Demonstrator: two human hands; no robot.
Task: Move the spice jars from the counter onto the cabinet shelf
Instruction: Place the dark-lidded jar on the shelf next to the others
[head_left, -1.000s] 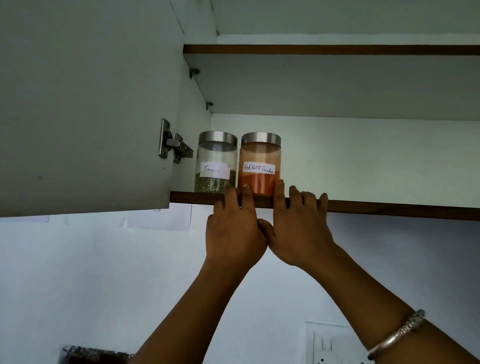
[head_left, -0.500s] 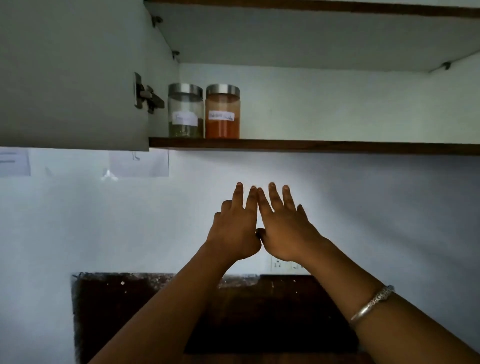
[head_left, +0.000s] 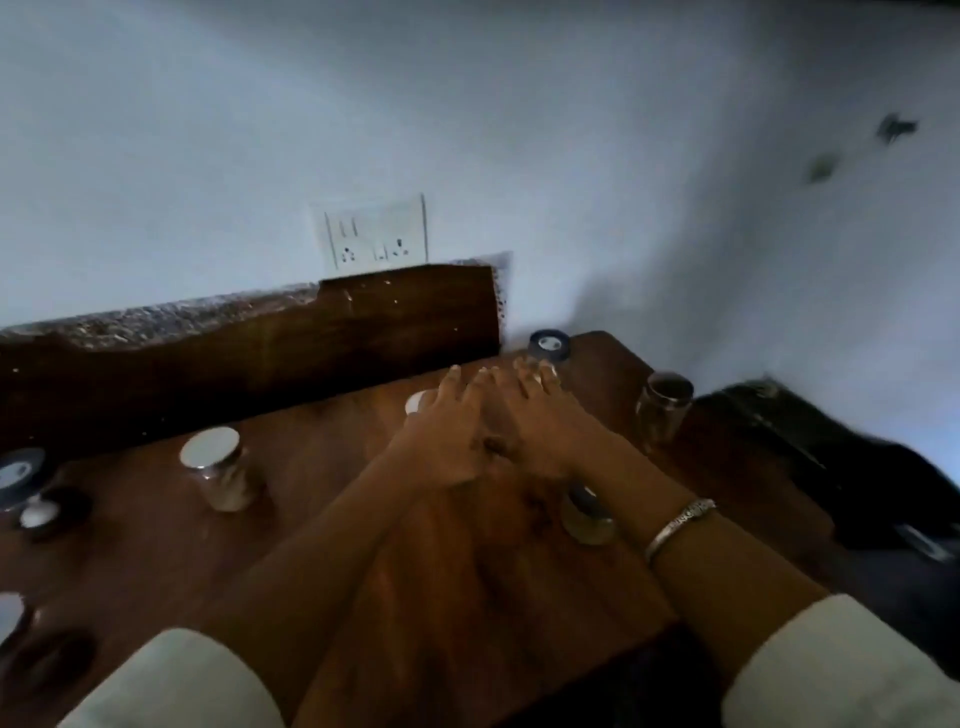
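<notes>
Several glass spice jars with metal lids stand on the brown wooden counter (head_left: 322, 519). One jar (head_left: 221, 470) is at the left, one (head_left: 662, 410) at the right, one (head_left: 584, 512) beside my right forearm, and one (head_left: 548, 347) by the wall beyond my fingertips. A pale lid (head_left: 415, 402) shows just left of my left hand. My left hand (head_left: 441, 441) and my right hand (head_left: 535, 421) stretch forward side by side over the counter, fingers straight, holding nothing. The cabinet shelf is out of view.
More jars (head_left: 39, 512) stand at the far left edge of the counter. A wall socket (head_left: 376, 236) sits above the dark backsplash (head_left: 260, 358). A dark object (head_left: 831, 467) lies at the right of the counter.
The view has swung down from the cabinet shelf to the counter. Both hands have come down from the shelf edge and now reach out over the counter, still empty.
</notes>
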